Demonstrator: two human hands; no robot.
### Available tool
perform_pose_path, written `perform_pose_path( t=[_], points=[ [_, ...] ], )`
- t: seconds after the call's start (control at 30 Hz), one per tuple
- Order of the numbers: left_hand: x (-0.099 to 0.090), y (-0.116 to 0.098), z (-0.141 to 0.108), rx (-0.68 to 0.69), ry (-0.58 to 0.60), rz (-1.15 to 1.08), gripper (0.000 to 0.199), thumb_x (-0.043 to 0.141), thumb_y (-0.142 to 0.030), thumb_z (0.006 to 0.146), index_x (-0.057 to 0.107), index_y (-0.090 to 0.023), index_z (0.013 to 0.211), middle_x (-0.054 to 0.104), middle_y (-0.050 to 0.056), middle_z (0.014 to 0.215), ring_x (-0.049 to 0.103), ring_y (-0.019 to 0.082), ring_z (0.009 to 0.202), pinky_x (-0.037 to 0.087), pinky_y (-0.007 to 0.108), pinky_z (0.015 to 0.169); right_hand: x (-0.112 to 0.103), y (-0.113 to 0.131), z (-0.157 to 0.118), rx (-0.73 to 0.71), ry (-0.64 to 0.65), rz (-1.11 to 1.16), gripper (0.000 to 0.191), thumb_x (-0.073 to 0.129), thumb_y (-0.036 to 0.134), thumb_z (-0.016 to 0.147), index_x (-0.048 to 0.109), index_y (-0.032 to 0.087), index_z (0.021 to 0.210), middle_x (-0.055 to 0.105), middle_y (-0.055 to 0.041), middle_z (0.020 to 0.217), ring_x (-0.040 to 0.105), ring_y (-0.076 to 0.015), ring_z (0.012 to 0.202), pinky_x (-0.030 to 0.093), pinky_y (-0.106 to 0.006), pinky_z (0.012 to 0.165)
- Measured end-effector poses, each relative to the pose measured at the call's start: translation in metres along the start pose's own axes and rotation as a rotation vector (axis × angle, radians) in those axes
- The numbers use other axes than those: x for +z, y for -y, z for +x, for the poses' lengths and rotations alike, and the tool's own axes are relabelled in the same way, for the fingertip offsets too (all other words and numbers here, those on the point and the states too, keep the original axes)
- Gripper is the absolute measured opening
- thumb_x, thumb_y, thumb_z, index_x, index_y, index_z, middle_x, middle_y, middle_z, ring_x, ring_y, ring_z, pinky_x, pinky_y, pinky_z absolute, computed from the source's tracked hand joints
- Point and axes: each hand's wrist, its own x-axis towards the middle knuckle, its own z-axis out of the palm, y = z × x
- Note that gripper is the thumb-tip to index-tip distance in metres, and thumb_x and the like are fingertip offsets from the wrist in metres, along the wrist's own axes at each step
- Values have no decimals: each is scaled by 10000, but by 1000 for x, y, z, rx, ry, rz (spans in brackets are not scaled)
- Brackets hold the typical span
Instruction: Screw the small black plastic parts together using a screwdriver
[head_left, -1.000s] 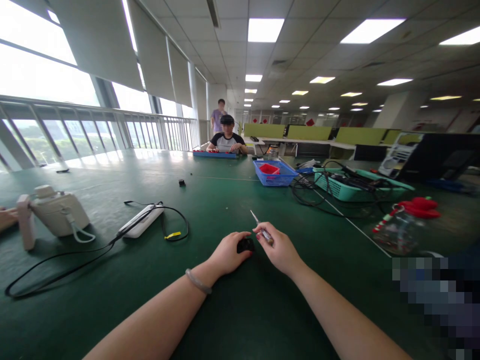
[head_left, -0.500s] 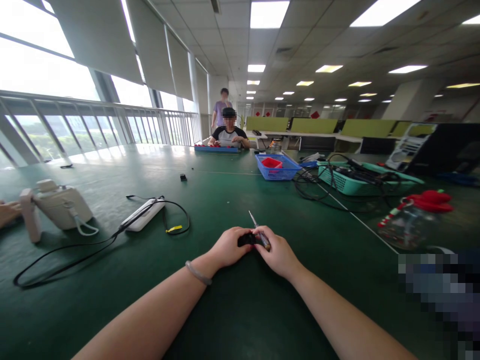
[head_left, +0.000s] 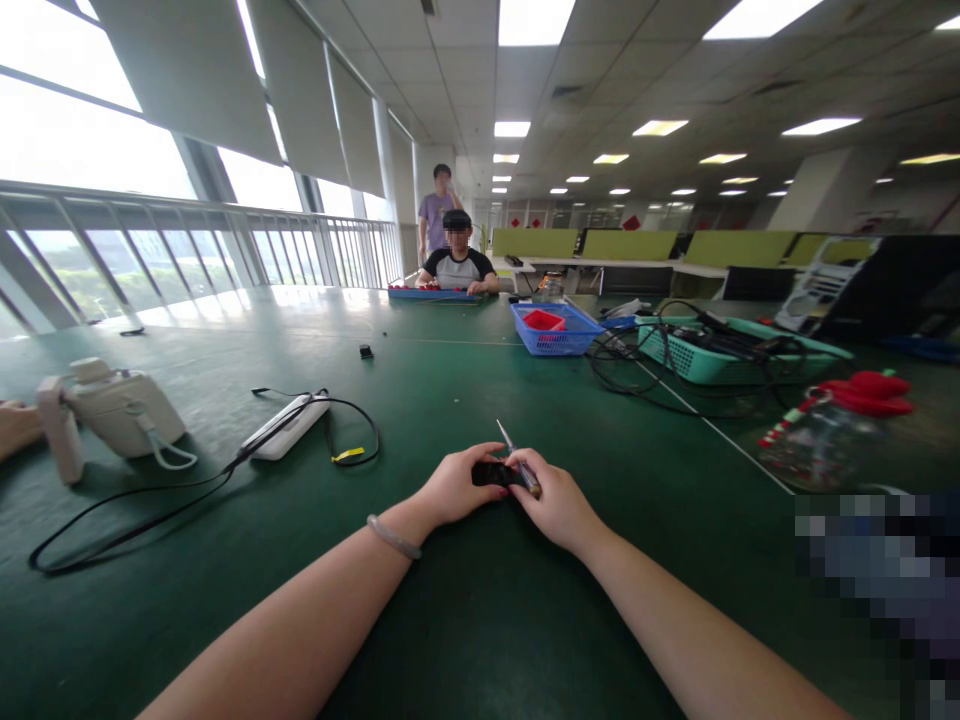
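The left hand (head_left: 456, 485) is gripping a small black object (head_left: 487, 474); the right hand (head_left: 553, 495), beside it, is gripping a screwdriver (head_left: 532, 483) pointing far and left.

Daylight comes through tall windows (head_left: 60, 125) on the left, partly covered by grey blinds (head_left: 180, 75), and a metal railing (head_left: 150, 201) runs along them. A broad green table (head_left: 420, 400) fills the foreground, its far left part shining with reflected light. Overhead, bright rectangular lights (head_left: 535, 22) are set in a panelled ceiling (head_left: 442, 75). Farther back, yellow-green partitions (head_left: 628, 245) line pale desks (head_left: 690, 267), a light-coloured pillar (head_left: 832, 192) stands to the right, and 3 red diamond shapes (head_left: 631, 223) show in the distance.
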Motion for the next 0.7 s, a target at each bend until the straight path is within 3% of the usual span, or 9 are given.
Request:
perform_pose_path(
  t=[0.17, 0.33, 0.47, 0.7],
  points=[
    [0, -5, -1, 52, -25, 115, 593, 756, -295, 704, 581, -230, 1267, 669, 53, 1193, 615, 234, 1081, 462, 360, 979, 0, 0, 1, 1, -8, 0, 259, 560, 160, 818, 542, 265, 1055, 668, -14, 976, 655, -197, 856, 483, -316, 782],
    [0, -11, -1, 19, -72, 233, 529, 752, -358, 712, 627, -233, 1211, 690, 55, 1101, 621, 246, 1024, 470, 371, 941, 4, 0, -1, 35, -3, 10, 317, 607, 196, 808, 508, 269, 1101, 661, -28, 1011, 654, -208, 882, 488, -333, 796],
    [0, -13, -2, 8, -73, 210, 496, 732, -319, 723, 633, -237, 1202, 690, 47, 1121, 624, 241, 1023, 472, 361, 939, 11, 2, 0, 56, 6, -1, 428, 696, 241, 752, 492, 268, 1128, 657, -41, 1030, 650, -224, 903, 489, -343, 799],
    [-1, -15, -4, 56, -10, 150, 539, 701, -321, 751, 588, -230, 1271, 691, 44, 1148, 646, 232, 984, 492, 355, 925, 9, -4, 7, 27, -54, -147, 438, 724, 230, 730, 534, 251, 1124, 633, -59, 1074, 620, -239, 986, 472, -384, 869]
  ],
)
